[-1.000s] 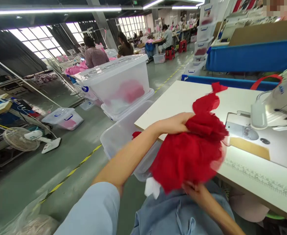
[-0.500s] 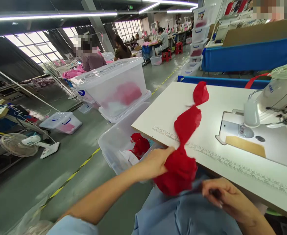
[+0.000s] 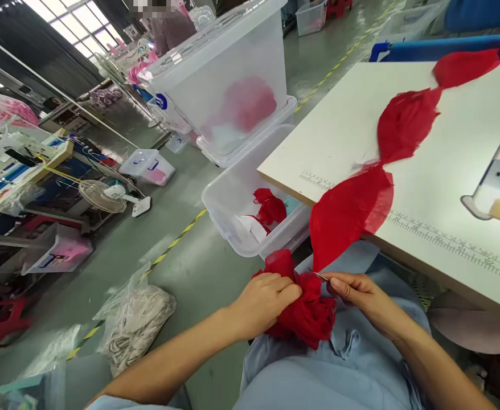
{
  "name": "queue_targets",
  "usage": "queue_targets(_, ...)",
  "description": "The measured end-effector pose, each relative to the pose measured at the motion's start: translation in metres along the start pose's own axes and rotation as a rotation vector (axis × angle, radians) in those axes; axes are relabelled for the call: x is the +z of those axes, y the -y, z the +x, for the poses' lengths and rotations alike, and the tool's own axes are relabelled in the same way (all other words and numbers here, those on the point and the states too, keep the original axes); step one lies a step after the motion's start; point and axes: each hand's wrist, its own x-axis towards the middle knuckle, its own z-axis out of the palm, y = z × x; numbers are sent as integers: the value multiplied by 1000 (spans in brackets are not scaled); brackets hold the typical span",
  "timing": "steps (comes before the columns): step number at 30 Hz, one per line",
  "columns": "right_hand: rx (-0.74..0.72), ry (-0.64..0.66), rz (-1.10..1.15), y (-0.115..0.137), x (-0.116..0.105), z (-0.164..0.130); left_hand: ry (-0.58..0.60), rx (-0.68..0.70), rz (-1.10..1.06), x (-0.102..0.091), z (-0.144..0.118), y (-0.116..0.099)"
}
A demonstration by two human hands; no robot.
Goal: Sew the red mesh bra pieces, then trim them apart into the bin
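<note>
Left hand: my left hand (image 3: pixel 267 296) reaches in from the lower left, forearm stretched across my lap, fingers curled down into a bunch of red fabric (image 3: pixel 344 210); grip closed on the cloth.
Right hand: my right hand (image 3: pixel 356 293) comes in from the lower right, wrist bent inward, fingertips pinched narrow on a thin metal tool (image 3: pixel 318 275) whose tip touches the bunched cloth.
Red fabric: gathered in a wad on my lap between both hands, then rising as a twisted strip over the desk's near edge and running across the top toward its far right corner.
Desk: white desk (image 3: pixel 339 131), printed ruler marks along the near edge.
Bin: open clear bin (image 3: pixel 233 199) on the floor against the desk's left edge, red scraps inside.
Lidded bin: a closed clear bin (image 3: pixel 228 74) stacked behind it.
</note>
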Motion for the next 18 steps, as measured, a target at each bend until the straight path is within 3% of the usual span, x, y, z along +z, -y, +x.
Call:
queue_targets(3, -20, 44, 9, 0, 3, 0, -71, 45, 63, 7, -3, -2)
queue_targets(10, -24, 3, -77, -5, 1, 0, -168, 75, 140, 11, -7, -1)
queue_targets(15, -109, -19, -159, -6, 3, 2, -150, 67, 146, 15, -6, -3)
queue_targets(18, -159, -65, -215, -9, 0, 4, -74, 68, 131, 11, -5, -6)
